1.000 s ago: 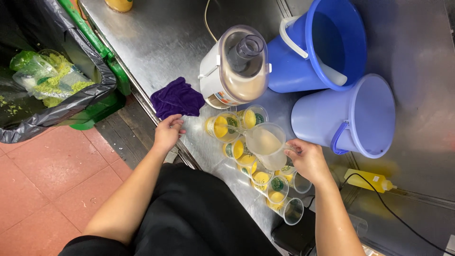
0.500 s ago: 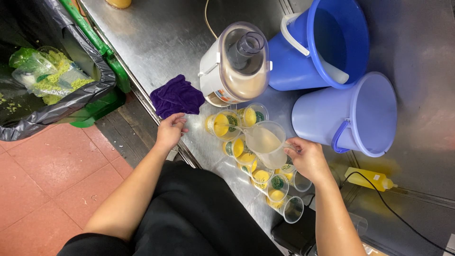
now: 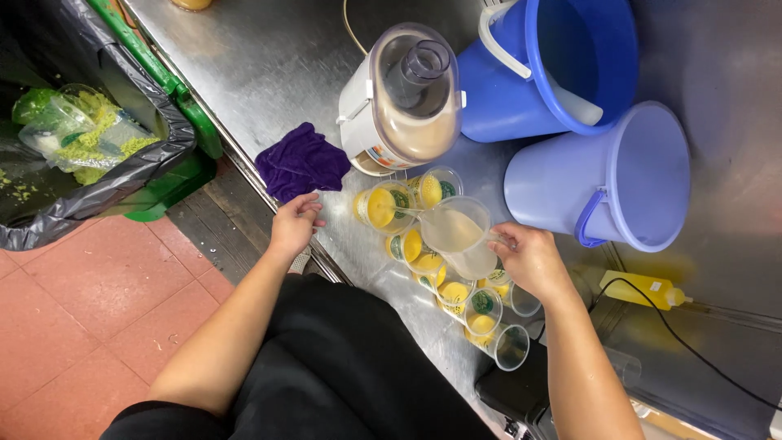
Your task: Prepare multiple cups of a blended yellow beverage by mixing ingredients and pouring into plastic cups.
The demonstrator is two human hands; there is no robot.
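Right now my right hand (image 3: 531, 259) is wrapped around the handle of a clear plastic measuring jug (image 3: 456, 236), fingers curled tight on it. The jug is see-through with a cloudy, pale yellowish film inside, and it is tipped toward its spout, hanging just above the cluster of plastic cups (image 3: 432, 261) on the steel counter (image 3: 269, 73). A thin stream runs from the spout into the cup with yellow juice (image 3: 378, 206) nearest the juicer. The cups are clear with green round labels; most hold a yellow fill at the bottom, while the ones at the near end look empty.

My left hand (image 3: 292, 224) rests at the counter's edge, fingers loosely bent and slightly apart, holding nothing, just beside a crumpled purple cloth (image 3: 303, 161).

Behind the cups stands a white juicer (image 3: 403, 102) with a clear lid. Beside it are a dark blue bucket (image 3: 554, 69) and a lighter lilac bucket (image 3: 607, 179), and a yellow squeeze bottle (image 3: 643, 289) lies beyond my right wrist. On the floor side sits a green bin with a black liner (image 3: 90, 130).
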